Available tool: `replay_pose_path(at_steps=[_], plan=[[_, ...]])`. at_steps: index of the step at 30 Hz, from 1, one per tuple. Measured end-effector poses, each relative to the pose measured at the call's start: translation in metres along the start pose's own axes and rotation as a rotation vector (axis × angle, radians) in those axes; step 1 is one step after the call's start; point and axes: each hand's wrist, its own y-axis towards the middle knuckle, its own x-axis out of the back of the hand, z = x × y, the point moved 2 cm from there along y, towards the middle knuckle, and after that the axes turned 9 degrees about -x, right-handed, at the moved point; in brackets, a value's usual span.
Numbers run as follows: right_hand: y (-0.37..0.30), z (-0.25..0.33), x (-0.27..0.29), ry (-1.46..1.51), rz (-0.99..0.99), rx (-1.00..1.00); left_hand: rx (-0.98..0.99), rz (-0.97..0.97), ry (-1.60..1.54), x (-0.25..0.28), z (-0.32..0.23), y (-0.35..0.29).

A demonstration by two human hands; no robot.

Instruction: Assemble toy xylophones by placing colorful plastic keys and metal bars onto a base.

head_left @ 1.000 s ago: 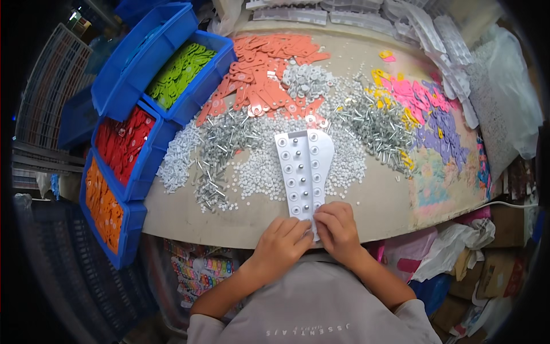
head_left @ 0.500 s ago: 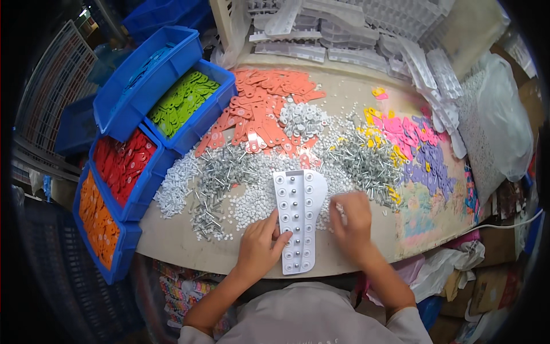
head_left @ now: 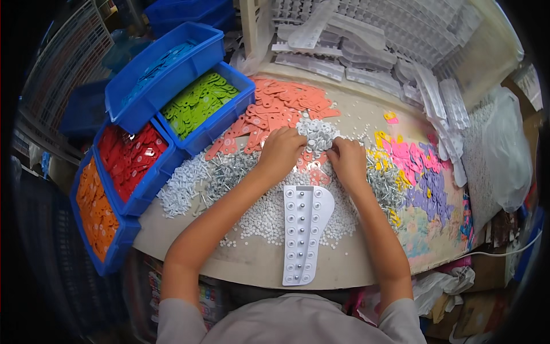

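Both arms reach forward over the table to a small heap of white round caps (head_left: 318,133). My left hand (head_left: 282,149) is at the heap's left side, its fingers bent and pressed together at the caps. At the right side, my right hand (head_left: 348,161) pinches with thumb and fingertips; anything held there is too small to make out. Between my forearms lies a white curved tray (head_left: 300,243), untouched, with two rows of round discs and a middle groove of metal pins. Coral-coloured perforated strips (head_left: 281,94) spread behind and beneath the heap.
Blue bins (head_left: 189,150) at the left hold green, red, orange and blue pieces. Loose metal pins (head_left: 232,166) and tiny white beads (head_left: 263,209) cover the middle. Pink pieces (head_left: 404,157) and purple pieces (head_left: 432,192) lie right. Clear plastic trays (head_left: 366,77) stack at the back.
My left hand has let go of the white tray and moved forward to the cap heap. My right hand has also moved forward to it. The whole view has shifted slightly.
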Motion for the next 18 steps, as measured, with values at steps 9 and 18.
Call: replay_pose_path(at_steps=[9, 18], plan=[[-0.017, 0.004, 0.020, 0.212, -0.022, -0.014, -0.109, 0.099, 0.090, -0.019, 0.003, 0.002], [-0.077, 0.033, 0.054, 0.526, 0.344, 0.006, -0.081, 0.119, 0.116, -0.018, 0.004, 0.003]])
